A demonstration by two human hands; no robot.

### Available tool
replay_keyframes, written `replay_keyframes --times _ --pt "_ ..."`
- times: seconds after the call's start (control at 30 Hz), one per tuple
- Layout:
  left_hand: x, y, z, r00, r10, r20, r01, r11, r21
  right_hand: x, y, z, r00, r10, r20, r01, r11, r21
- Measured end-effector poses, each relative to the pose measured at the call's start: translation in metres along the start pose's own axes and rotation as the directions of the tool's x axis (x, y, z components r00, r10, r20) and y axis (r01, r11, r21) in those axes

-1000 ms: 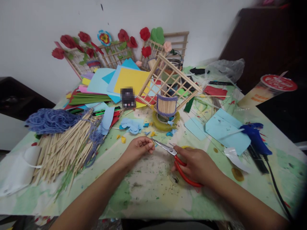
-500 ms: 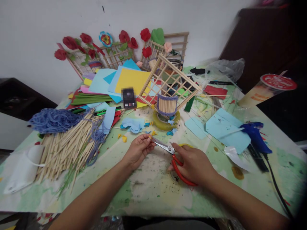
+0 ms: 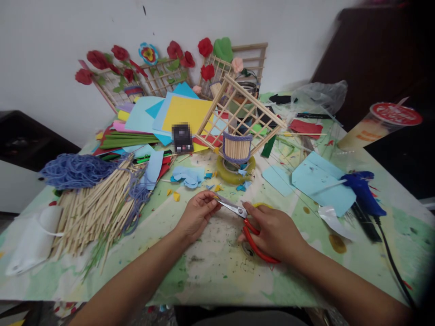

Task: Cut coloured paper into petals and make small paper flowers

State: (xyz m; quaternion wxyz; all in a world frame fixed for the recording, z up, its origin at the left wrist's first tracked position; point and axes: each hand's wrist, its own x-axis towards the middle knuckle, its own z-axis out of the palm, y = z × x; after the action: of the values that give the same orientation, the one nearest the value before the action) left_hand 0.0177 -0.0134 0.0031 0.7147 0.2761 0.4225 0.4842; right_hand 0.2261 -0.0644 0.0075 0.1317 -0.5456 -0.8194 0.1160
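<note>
My right hand [image 3: 277, 231] grips a pair of scissors [image 3: 240, 211] with red handles, its blades pointing left. Pinched in the fingertips of my left hand [image 3: 199, 213] is a tiny yellow paper piece [image 3: 216, 197], right at the scissor tips; my fingers partly hide it. Just beyond the hands, a wooden lattice frame [image 3: 244, 113] with a small stick basket [image 3: 237, 148] bound in purple cord leans tilted on a roll of yellowish tape [image 3: 234, 174]. Blue paper scraps [image 3: 188, 176] and yellow scraps [image 3: 176, 196] lie in front of it.
To the left are purple yarn [image 3: 78, 171], a heap of wooden sticks [image 3: 91, 213] and a white holder [image 3: 37, 242]. A blue glue gun [image 3: 365, 192] with its cable and light blue paper [image 3: 322, 183] lie right. A lidded drink cup [image 3: 377, 124] stands behind. Paper flowers [image 3: 97, 59] line the wall.
Hands and scissors stay nearly in place at the yellow piece. The view has shifted very slightly; nothing was taken up or let go.
</note>
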Motion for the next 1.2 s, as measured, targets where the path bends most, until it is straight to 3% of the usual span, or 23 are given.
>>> replay_keyframes --times 0.53,1.2 --pt "0.0009 -0.0044 -0.0001 0.999 0.028 0.021 -0.029 0.999 0.021 -0.0007 -0.0002 0.0015 1.0 -0.018 -0.005 0.018 0.999 0.049" --pt "0.002 -0.0068 0.0003 0.999 0.019 -0.028 -0.02 1.0 -0.02 -0.0008 -0.0018 0.0002 0.998 -0.055 -0.017 0.055 0.998 0.035"
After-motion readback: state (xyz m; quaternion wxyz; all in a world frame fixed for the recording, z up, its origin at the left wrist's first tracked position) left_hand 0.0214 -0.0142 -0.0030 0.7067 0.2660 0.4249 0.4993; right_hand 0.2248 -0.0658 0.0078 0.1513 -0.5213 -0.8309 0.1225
